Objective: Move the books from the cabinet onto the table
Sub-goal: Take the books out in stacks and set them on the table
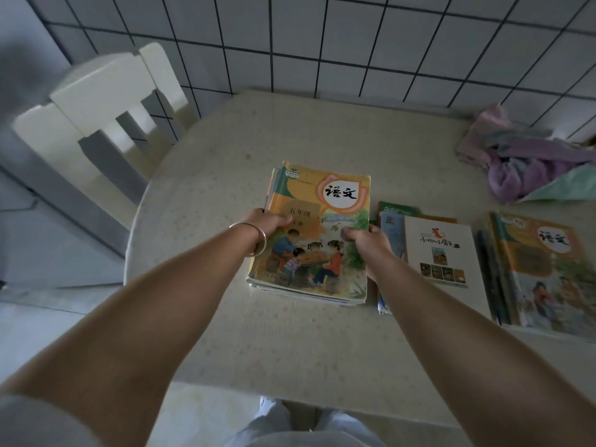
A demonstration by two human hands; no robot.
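Observation:
A stack of textbooks [317, 201] with an orange and green illustrated cover on top lies on the beige table [290, 343], near its middle. My left hand [269, 222] grips the stack's left edge, thumb on the cover; a silver bangle circles that wrist. My right hand [371, 240] grips the stack's right edge. To the right lies a second pile topped by a white book [442, 253], and further right a third pile with a similar orange cover [541, 272]. No cabinet is in view.
A white chair [96, 101] stands at the table's far left corner. A crumpled purple and green cloth [529, 162] lies at the back right of the table. A tiled wall [354, 43] runs behind. My legs show below the table's near edge.

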